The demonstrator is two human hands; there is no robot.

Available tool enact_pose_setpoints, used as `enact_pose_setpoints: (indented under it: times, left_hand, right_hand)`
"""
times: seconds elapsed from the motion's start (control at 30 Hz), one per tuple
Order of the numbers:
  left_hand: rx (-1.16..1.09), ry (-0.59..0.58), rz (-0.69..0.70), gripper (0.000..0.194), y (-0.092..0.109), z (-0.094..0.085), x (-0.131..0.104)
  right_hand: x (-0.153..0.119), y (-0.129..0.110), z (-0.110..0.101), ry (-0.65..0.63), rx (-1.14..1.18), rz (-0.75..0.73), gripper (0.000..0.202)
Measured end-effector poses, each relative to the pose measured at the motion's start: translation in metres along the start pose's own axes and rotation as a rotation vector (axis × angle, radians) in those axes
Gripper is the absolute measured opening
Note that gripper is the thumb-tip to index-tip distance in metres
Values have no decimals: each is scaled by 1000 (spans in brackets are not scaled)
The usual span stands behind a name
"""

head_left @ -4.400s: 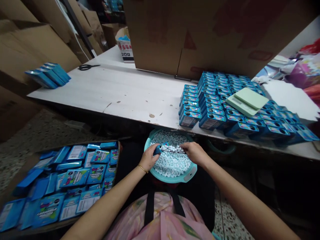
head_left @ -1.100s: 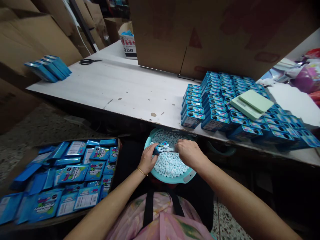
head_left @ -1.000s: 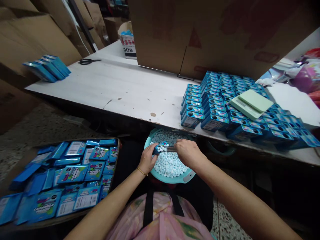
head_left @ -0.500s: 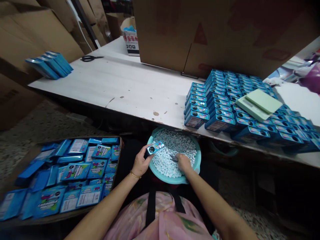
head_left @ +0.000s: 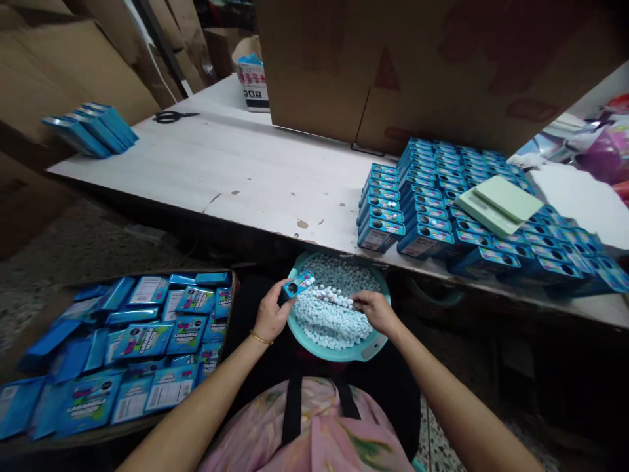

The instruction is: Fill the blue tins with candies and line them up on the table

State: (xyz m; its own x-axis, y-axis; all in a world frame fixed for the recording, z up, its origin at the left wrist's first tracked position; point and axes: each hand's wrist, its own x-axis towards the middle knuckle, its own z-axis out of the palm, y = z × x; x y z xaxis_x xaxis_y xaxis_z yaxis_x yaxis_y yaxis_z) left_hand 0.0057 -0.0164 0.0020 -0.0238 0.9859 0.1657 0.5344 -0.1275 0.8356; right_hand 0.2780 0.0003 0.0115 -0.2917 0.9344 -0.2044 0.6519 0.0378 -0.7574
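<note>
My left hand [head_left: 271,313] is closed around a small blue candy box [head_left: 301,282], tilted over the left side of a turquoise basin [head_left: 377,346]. The box's narrow top faces up with a dark round hole, and a few white pieces lie at its right end. Small white and pale blue candies [head_left: 334,326] fill much of the basin. Over them, my right hand [head_left: 377,311] grips a scoop [head_left: 339,300] heaped with candies; its shape is mostly hidden under them. The scoop's load points toward the box.
Rows of blue boxes [head_left: 427,239] stand on the white table [head_left: 246,177] at right, under a pale green scale [head_left: 501,203]. Scissors [head_left: 170,117] and several leaning boxes [head_left: 93,131] are at left. A carton [head_left: 234,288] of blue boxes sits lower left; a large carton [head_left: 334,78] stands behind.
My right hand has lifted the scoop out of the candies, and it is now heaped. The left hand has shifted slightly left, still holding the box. The whole view has moved a little.
</note>
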Motion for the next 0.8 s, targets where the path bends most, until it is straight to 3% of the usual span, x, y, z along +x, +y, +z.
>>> enact_pose_setpoints:
  times: [0.1,0.2,0.33,0.5,0.6,0.67,0.8]
  left_hand:
    - [40,-47,61,41,4,13,1]
    - [78,-82,139,43,9,23,1]
    - [132,-109,195,48,11,29,-1]
    - [153,-126,186,49,8,29,-2]
    - [121,-113,163,45,9,26,-3]
    - [77,-97,119,42,12,19,-3]
    - [-11,-40,10,40,28,-1,4]
  right_hand:
    - [-7,-42,-28,-22,-169,-101,26]
    - [-11,-81,-44,-56,-480,-103,27]
    - [-11,-117,-44,-95,-779,-89,25]
    - [-11,-144,-40,-148,-908,-132,23]
    - [-17,-146,-51,-126,-924,-147,22]
    - [-24,-134,-61,-70,-922,-119,23]
    - [-36,-79,-58,-24,-866,84,29]
